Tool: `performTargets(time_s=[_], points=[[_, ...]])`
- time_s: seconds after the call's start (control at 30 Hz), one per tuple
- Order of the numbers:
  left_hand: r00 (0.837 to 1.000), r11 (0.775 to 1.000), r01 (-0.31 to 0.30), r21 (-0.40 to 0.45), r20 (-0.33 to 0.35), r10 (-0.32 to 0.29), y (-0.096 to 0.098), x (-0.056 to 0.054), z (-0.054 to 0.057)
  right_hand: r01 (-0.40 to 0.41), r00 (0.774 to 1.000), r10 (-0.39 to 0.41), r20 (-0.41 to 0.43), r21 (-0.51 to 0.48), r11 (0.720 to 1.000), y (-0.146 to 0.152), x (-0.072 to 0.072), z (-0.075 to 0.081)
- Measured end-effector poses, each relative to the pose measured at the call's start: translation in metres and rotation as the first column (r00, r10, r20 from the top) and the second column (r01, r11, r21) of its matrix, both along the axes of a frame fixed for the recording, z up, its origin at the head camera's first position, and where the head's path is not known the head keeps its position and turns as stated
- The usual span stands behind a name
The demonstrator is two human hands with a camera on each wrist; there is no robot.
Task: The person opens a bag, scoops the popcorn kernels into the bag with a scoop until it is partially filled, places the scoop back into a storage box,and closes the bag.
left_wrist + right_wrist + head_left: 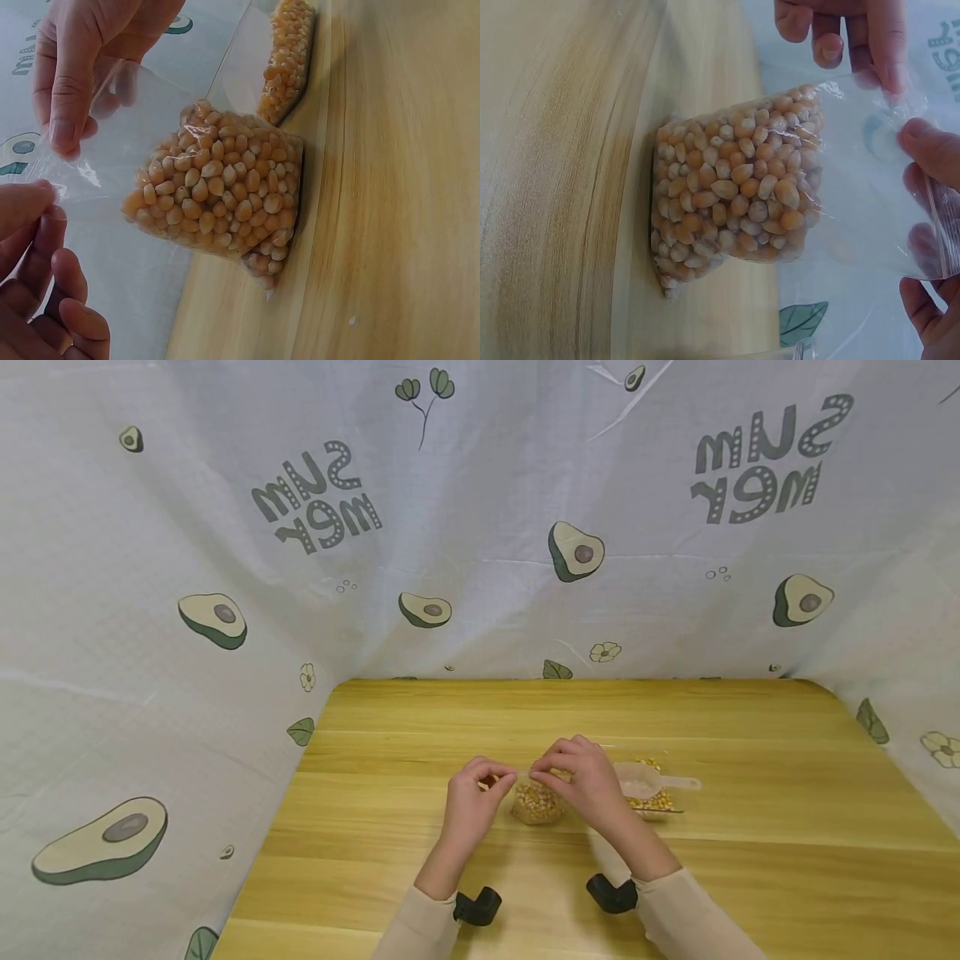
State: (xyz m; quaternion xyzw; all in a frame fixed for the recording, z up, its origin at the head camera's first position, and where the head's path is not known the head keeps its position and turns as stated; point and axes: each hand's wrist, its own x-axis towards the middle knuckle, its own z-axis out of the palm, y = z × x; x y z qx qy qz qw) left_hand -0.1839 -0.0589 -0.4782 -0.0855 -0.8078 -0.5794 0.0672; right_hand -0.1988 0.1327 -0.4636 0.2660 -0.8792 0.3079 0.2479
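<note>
A clear zip bag filled in its lower part with yellow corn kernels stands upright on the wooden table, its plastic top pulled up. My left hand pinches the bag's top edge on the left between thumb and index finger, its other fingers loosely curled. On the right, close beside it, my right hand pinches the same edge. The ridged zip strip shows along the mouth in the right wrist view, where fingers of the right hand lie behind the clear film.
Right of the bag, partly behind my right hand, a clear tray holds more corn kernels. A translucent scoop lies on it, handle pointing right. Black curved pieces sit at both wrists. A printed curtain hangs behind the table.
</note>
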Motion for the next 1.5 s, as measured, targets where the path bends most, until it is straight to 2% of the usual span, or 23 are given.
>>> performTargets(time_s=[0.27,0.43,0.77,1.0,1.13,1.3,1.5], points=[[0.998,0.998,0.062,0.004,-0.017,-0.062,0.003,-0.003,-0.003,-0.007,1.000,0.007,0.002,-0.006,1.000,0.001,0.001,0.001],[0.999,0.999,0.047,0.004,-0.007,-0.047,0.004,-0.004,-0.002,0.019,1.000,-0.019,0.001,0.000,1.000,0.009,0.002,0.001],[0.999,0.999,0.047,-0.007,-0.023,-0.047,0.007,-0.004,0.001,0.073,0.994,-0.072,0.085,-0.003,0.997,0.018,0.005,0.001],[0.998,0.999,0.029,-0.024,-0.059,-0.031,0.008,-0.004,-0.001,0.056,0.998,-0.056,0.027,0.004,0.998,0.019,0.004,0.000],[0.997,1.000,0.028,-0.012,-0.070,-0.029,0.008,-0.005,-0.002,0.061,0.998,-0.061,0.035,0.010,0.998,0.020,0.005,-0.001],[0.999,1.000,0.027,0.003,-0.045,-0.027,0.009,-0.005,-0.003,0.095,0.993,-0.093,0.074,-0.025,0.995,0.026,0.007,-0.004],[0.998,0.997,0.065,-0.033,-0.027,-0.065,0.011,-0.006,-0.003,0.072,0.996,-0.067,0.066,-0.063,0.995,0.028,0.007,-0.006]])
